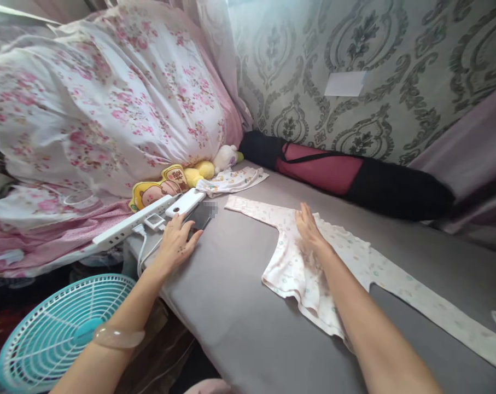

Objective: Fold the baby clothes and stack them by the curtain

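A small white long-sleeved shirt (346, 249) with a faint print lies spread on the grey bed surface (239, 306), its sleeves stretched out to both sides. My right hand (309, 227) rests on the shirt's middle with the fingers extended, and the forearm crosses its lower part. At the left, my left hand (178, 241) reaches over the near end of a dark phone (200, 216), fingers spread; whether they touch it I cannot tell. A white device (185, 202) lies just beyond those fingers.
A white power strip (128, 221) with a plugged-in charger (155, 221) runs along the left edge. Behind are a printed cloth (233, 180), plush toys (159, 189) and a long black and red bag (321, 167). A turquoise fan (67, 328) stands below left.
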